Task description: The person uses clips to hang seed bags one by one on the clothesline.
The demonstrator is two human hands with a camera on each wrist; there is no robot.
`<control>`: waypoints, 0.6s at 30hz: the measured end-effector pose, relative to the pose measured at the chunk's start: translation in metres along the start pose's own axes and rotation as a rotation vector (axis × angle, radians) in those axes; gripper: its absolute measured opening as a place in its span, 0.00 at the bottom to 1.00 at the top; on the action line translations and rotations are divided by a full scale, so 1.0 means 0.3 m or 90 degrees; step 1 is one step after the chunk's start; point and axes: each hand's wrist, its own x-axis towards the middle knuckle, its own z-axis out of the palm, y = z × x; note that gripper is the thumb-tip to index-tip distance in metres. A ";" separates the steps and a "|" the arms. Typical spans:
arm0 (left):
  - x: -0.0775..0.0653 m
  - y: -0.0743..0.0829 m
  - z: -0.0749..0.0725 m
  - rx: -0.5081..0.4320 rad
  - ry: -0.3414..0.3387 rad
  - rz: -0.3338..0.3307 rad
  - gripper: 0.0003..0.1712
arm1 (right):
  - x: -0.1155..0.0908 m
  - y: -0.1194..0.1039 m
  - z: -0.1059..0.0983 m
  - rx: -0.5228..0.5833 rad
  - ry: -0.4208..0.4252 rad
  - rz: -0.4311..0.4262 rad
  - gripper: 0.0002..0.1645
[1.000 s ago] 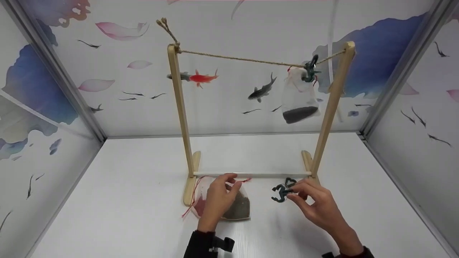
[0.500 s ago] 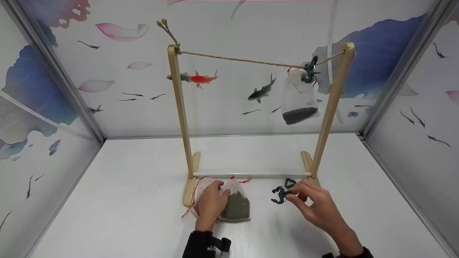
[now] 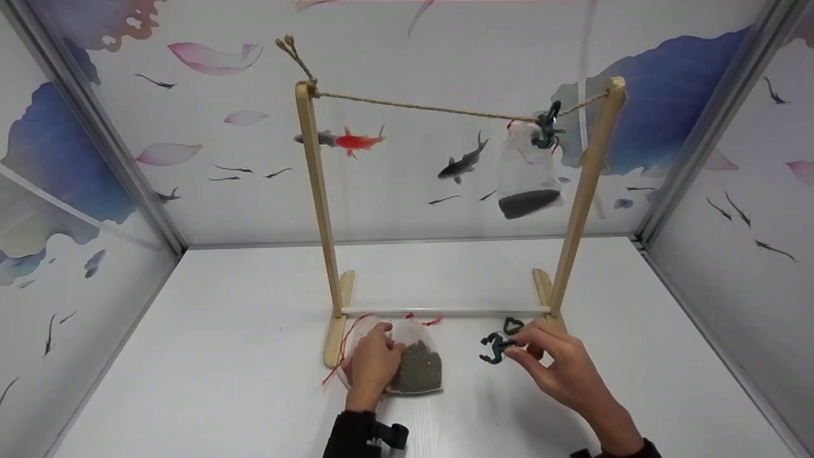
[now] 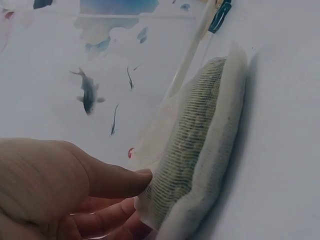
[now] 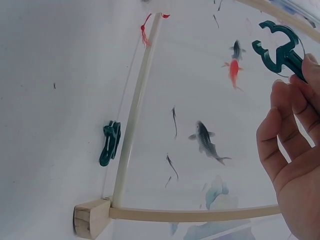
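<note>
My left hand pinches the edge of a sheer drawstring mesh bag filled with grey-green grains. In the left wrist view my thumb lies against the side of this bag, and my other fingers are partly hidden behind it. A second mesh bag, with reddish contents and a red cord, lies mostly covered by my left hand. My right hand pinches a dark green plastic clip between thumb and fingertips, its jaws pointing left and apart. Just beyond lies another green clip, on the table.
A wooden frame stands behind my hands, with a left post, a right post and a white bottom rod. From its twine hangs a mesh bag with dark contents, held by a green clip. Printed panels enclose the white table.
My left hand has drawn back slightly leftward and toward me, uncovering more of the grey-green bag, whose edge it now pinches. The right hand has stayed almost still with its clip.
</note>
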 end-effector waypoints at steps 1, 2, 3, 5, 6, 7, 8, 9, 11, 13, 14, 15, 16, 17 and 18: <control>0.000 0.000 0.001 0.001 0.001 0.000 0.22 | 0.000 0.000 0.000 0.000 0.000 0.000 0.22; 0.000 0.000 0.002 0.003 0.002 0.001 0.23 | 0.000 0.000 0.000 0.001 0.000 0.000 0.22; 0.000 -0.001 0.003 0.005 0.002 0.002 0.22 | 0.000 0.001 0.000 0.002 0.000 -0.001 0.22; 0.000 -0.001 0.003 0.007 0.002 0.008 0.21 | 0.001 0.002 -0.001 0.002 0.001 -0.002 0.23; -0.001 -0.001 0.004 0.007 0.002 0.010 0.20 | 0.001 0.002 -0.001 0.003 0.001 -0.001 0.22; -0.001 -0.003 0.005 0.007 0.001 0.011 0.18 | 0.001 0.003 -0.001 0.003 0.001 -0.002 0.23; -0.001 -0.003 0.005 0.005 0.002 0.015 0.17 | 0.001 0.002 -0.002 0.004 -0.001 -0.002 0.22; -0.001 -0.004 0.006 0.002 0.004 0.020 0.15 | 0.001 0.002 -0.003 0.006 -0.003 -0.002 0.23; -0.001 -0.006 0.007 -0.005 0.010 0.031 0.13 | 0.002 0.002 -0.003 0.008 -0.004 -0.005 0.23; -0.001 -0.008 0.010 -0.015 0.017 0.038 0.11 | 0.002 0.002 -0.002 0.010 -0.005 -0.008 0.23; -0.001 -0.009 0.011 -0.019 0.020 0.041 0.10 | 0.002 0.002 -0.002 0.011 -0.006 -0.010 0.23; -0.001 -0.009 0.012 -0.021 0.022 0.042 0.09 | 0.002 0.002 -0.001 0.011 -0.005 -0.012 0.23; -0.001 -0.008 0.012 -0.023 0.023 0.042 0.09 | 0.002 0.002 -0.001 0.011 -0.005 -0.012 0.23; -0.001 -0.007 0.012 -0.025 0.023 0.041 0.08 | 0.002 0.002 -0.001 0.012 -0.006 -0.010 0.23; -0.001 -0.005 0.011 -0.027 0.022 0.040 0.07 | 0.001 0.002 -0.001 0.012 -0.006 -0.010 0.23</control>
